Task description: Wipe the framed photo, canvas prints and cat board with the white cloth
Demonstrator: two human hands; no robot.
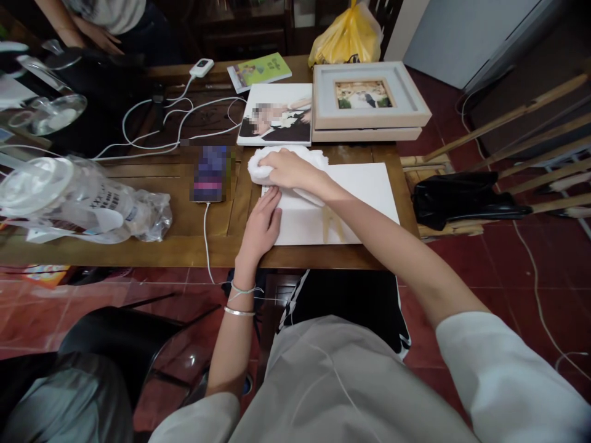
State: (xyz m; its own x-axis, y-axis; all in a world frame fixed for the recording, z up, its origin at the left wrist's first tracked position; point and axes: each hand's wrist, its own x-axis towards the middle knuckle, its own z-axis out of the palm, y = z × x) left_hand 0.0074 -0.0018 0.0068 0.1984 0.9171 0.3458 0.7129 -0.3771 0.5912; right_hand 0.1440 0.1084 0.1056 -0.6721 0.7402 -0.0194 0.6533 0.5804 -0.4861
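Note:
My right hand (287, 167) presses a fluffy white cloth (315, 157) onto the upper left part of a white panel (369, 197), its fingers curled into the fabric. Flat at the panel's left edge lies my left hand (264, 223), fingers stretched out, their tips just below the cloth. Two yellowish marks show on the panel beside my right forearm. Directly behind the cloth is a photo print (281, 117) with a couple in dark and white clothes. Part of the panel is hidden under my right arm.
Framed pictures (369, 117) are stacked at the back right, before a yellow plastic bag (348, 37). Left of the panel are a phone (210, 175) on a cable, a green booklet (265, 69) and bagged plastic cups (92, 197). Another person's hand (99, 37) shows at the upper left.

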